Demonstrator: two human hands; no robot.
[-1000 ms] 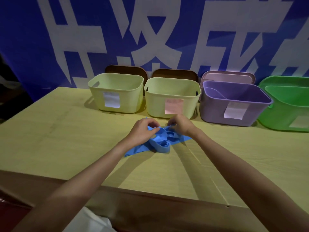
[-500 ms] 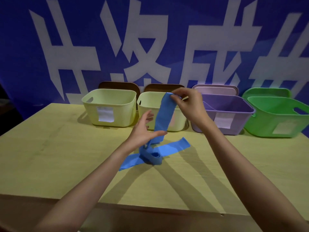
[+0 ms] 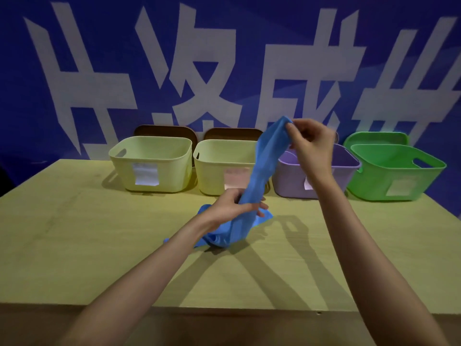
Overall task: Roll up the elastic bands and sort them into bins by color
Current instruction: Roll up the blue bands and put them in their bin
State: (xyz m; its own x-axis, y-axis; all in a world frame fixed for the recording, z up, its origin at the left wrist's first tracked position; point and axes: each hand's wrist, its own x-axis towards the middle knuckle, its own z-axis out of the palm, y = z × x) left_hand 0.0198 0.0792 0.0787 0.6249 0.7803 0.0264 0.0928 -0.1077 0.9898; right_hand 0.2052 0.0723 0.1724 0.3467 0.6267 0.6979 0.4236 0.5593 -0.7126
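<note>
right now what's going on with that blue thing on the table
A person is pulling a blue elastic band straight. The right hand pinches its top end up high, while the left hand grips it lower down. The rest of the band lies bunched on the table. It is not rolled yet, and four bins wait in a row behind.

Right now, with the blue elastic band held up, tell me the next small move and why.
Probably slide the left hand down the blue elastic band to straighten it for rolling. The right hand pinches its top end high, yet the lower part lies crumpled on the yellow wooden table.
</note>
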